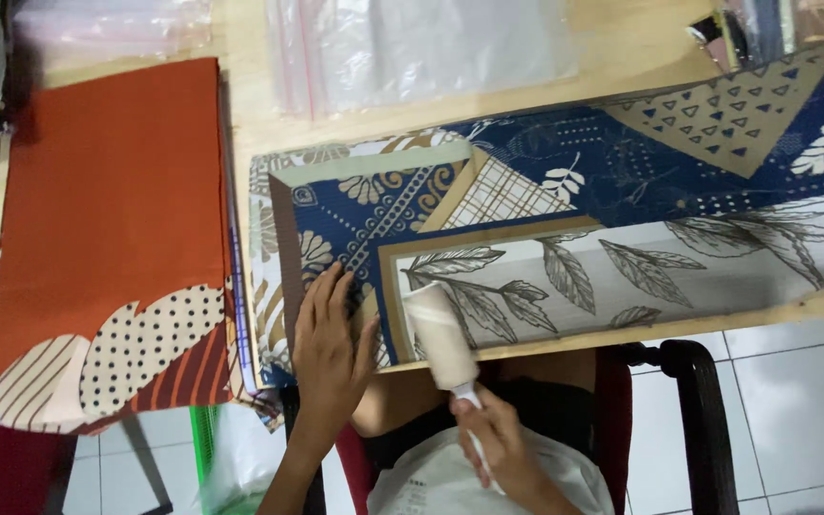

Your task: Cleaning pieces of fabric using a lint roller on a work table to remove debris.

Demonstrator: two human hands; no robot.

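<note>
I see a wooden table [240, 114] filling the upper part of the view, its near edge running across at about mid-height. The biggest thing on it is a patterned scarf [622, 191], navy and beige with grey leaves, spread from the centre out to 3 o'clock; its long axis runs left to right, tilted slightly up toward the right, along the table edge. At 9 o'clock lies a rust-orange cloth [107, 210] with a dotted cream shape at its near end, its long axis running away from me. Between the two, a thin stack of folded edges shows. At 12 o'clock clear plastic bags [412, 48] lie flat on the wood. Below the table, at 4 o'clock, a dark chair arm [698, 420] stands over white floor tiles [803, 401].

My left hand [328, 348] lies flat on the scarf's near left corner, fingers spread and pointing to 12 o'clock, pressing the fabric down. My right hand [498, 443], at 6 o'clock, is closed around the white handle of a lint roller [441, 339]. The roller's pale drum rests on the scarf's near edge, just right of my left hand. Its long axis runs from the handle at 5 o'clock up to the drum end at 11 o'clock, so it points away from me and a little left.
</note>
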